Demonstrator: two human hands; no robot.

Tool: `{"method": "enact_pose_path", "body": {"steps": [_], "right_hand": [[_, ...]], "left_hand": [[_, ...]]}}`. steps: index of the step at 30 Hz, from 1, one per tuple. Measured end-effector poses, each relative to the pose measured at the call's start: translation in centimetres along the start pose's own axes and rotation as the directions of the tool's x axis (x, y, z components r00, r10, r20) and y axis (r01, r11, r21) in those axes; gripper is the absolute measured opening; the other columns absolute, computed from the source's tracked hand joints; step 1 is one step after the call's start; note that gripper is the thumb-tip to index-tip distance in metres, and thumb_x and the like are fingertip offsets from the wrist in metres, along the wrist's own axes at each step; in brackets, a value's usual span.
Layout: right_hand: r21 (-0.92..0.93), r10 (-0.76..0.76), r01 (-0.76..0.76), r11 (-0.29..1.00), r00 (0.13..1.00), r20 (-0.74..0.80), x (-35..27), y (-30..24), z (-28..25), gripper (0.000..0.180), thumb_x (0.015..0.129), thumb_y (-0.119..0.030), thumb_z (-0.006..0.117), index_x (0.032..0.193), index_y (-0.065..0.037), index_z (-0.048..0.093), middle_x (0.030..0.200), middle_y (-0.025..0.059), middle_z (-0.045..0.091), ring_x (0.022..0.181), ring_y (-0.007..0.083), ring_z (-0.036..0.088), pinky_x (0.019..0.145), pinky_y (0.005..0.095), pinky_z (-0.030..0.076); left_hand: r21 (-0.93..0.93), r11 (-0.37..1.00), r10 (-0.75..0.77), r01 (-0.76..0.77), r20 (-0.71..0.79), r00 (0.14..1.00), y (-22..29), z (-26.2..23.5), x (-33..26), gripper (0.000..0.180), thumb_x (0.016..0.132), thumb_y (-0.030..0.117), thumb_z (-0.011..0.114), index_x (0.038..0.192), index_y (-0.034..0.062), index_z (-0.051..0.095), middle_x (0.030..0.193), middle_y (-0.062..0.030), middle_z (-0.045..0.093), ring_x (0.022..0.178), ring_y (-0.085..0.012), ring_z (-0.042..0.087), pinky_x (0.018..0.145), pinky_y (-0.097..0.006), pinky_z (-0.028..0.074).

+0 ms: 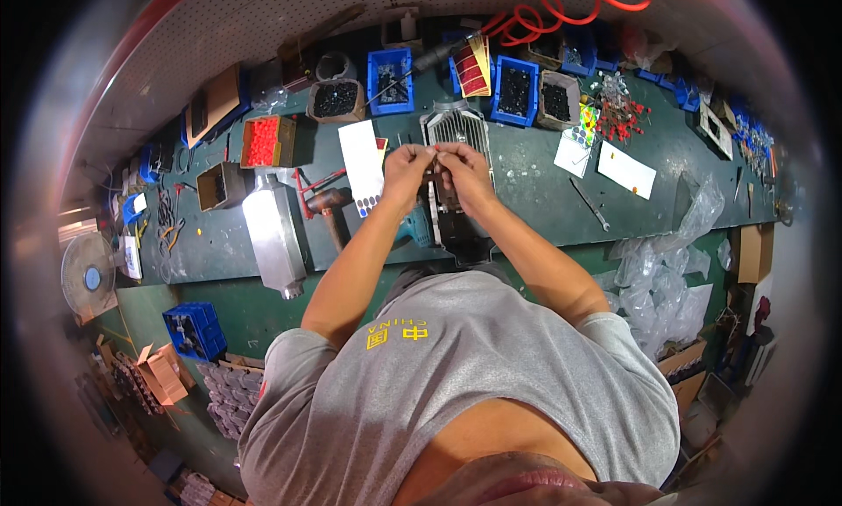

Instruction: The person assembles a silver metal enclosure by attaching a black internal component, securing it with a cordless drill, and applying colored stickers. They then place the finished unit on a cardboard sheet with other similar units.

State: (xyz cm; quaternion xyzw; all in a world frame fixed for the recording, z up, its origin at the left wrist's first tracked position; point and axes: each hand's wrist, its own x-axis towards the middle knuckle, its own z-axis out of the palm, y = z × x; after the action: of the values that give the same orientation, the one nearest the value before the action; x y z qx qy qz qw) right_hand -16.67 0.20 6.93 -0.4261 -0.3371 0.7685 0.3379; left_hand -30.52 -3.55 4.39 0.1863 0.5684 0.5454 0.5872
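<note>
My left hand (407, 169) and my right hand (467, 176) meet above a finned metal housing (478, 131) standing at the near middle of the bench. Both are closed in a pinch, fingertips together. A small red piece (437, 146) peeks out between them; its kind is too small to tell. The housing's dark lower part (458, 230) shows below my right hand. Beside it, partly behind my left forearm, lies a teal power tool (417, 226). A hammer (331, 210) and a red-handled tool (307, 186) rest further left.
A silver metal housing (274, 230) lies at the left. Blue bins of small parts (515, 91), a box of red caps (267, 141) and white sheets (626, 169) line the bench (535, 203). A wrench (589, 204) lies right; a red coiled hose (561, 15) hangs above.
</note>
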Motion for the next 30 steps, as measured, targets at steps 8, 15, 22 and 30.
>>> {"method": "enact_pose_path", "body": {"steps": [8, 15, 22, 30], "right_hand": [[-0.235, -0.083, 0.057, 0.970, 0.991, -0.101, 4.1, 2.2, 0.2, 0.034, 0.092, -0.008, 0.063, 0.124, 0.004, 0.062, 0.085, 0.0053, 0.063, 0.071, 0.0108, 0.057, 0.062, 0.0258, 0.046], [-0.254, -0.090, 0.066, 0.965, 0.992, -0.084, 4.2, 2.1, 0.0, 0.037, 0.092, -0.006, 0.062, 0.128, 0.004, 0.059, 0.079, 0.0039, 0.061, 0.058, 0.0082, 0.052, 0.049, 0.0243, 0.041], [0.090, 0.029, -0.021, 0.996, 0.995, -0.093, 2.9, 1.0, -1.0, 0.030, 0.097, -0.014, 0.060, 0.123, 0.000, 0.054, 0.088, 0.0091, 0.067, 0.066, 0.0125, 0.060, 0.057, 0.0272, 0.051], [0.522, 0.158, -0.159, 0.838, 0.986, 0.046, 1.6, -1.6, -3.4, 0.053, 0.106, -0.050, 0.041, 0.120, 0.000, 0.051, 0.116, 0.0240, 0.064, 0.106, 0.0324, 0.066, 0.097, 0.0465, 0.054]], "left_hand": [[0.030, 0.999, -0.028, 0.031, -0.083, 0.996, -0.3, 0.1, 4.4, 0.015, 0.094, 0.017, 0.070, 0.091, 0.0029, 0.064, 0.081, -0.0028, 0.064, 0.068, -0.0124, 0.062, 0.061, -0.028, 0.055], [0.053, 0.998, -0.037, 0.045, -0.143, 0.989, -0.1, 0.4, 5.0, 0.019, 0.092, 0.018, 0.071, 0.089, -0.0004, 0.068, 0.076, -0.0033, 0.064, 0.064, -0.0124, 0.061, 0.056, -0.027, 0.052], [0.517, 0.855, 0.152, -0.026, -0.203, 0.967, 0.0, 0.0, 6.3, 0.028, 0.080, 0.025, 0.077, 0.081, -0.0022, 0.068, 0.074, -0.0124, 0.069, 0.066, -0.0206, 0.066, 0.061, -0.037, 0.054], [0.801, 0.557, 0.396, -0.218, -0.026, 0.918, 2.1, 0.3, 5.6, 0.029, 0.078, 0.027, 0.075, 0.087, -0.0002, 0.069, 0.079, -0.0171, 0.071, 0.079, -0.0314, 0.070, 0.071, -0.041, 0.054]]}}
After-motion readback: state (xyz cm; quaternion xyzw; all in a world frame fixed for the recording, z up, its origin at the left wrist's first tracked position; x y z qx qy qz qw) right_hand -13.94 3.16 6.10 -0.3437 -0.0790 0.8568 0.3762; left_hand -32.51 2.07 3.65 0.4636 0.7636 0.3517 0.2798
